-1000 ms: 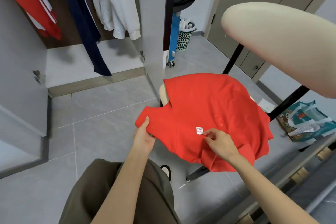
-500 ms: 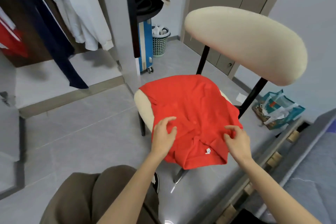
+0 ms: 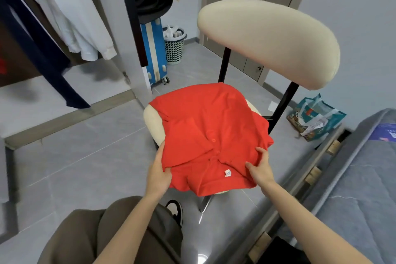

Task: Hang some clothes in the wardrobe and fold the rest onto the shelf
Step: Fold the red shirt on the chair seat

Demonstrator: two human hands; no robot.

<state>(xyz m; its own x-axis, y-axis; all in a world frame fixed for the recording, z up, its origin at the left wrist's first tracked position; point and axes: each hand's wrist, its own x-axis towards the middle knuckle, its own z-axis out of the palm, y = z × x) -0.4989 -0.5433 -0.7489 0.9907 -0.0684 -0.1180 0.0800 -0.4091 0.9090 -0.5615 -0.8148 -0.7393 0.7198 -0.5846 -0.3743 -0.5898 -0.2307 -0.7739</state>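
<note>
Head view: a red polo shirt (image 3: 211, 133) lies partly folded on the cream seat of a chair (image 3: 152, 121), collar end toward the person, with a small white label (image 3: 228, 173) showing near the collar and two red buttons up the placket. The shirt covers most of the seat and its near edge hangs over the chair's front.

The left hand (image 3: 158, 174) grips the shirt's near left edge, thumb on top of the cloth and the fingers curled beneath it. The right hand (image 3: 260, 169) rests on the shirt just right of the label, its fingers (image 3: 261, 152) bent and pinching up a ridge of fabric by the collar. Both forearms reach in from the bottom of the view, above a knee in olive trousers and a dark shoe on the grey tiled floor.

Behind the chair's seat rises its padded cream backrest (image 3: 270, 43) on black posts. Left of the chair stands the open wardrobe (image 3: 120, 28), where a white shirt (image 3: 79, 19) and a navy garment (image 3: 40, 53) hang above its pale bottom shelf. Beyond the chair, against the wardrobe's side, are a blue suitcase (image 3: 153, 49) and a green laundry basket (image 3: 174, 46). Right of the chair a teal bag (image 3: 315, 118) sits on the floor, and a grey bed (image 3: 360, 188) fills the corner nearest the right forearm.
</note>
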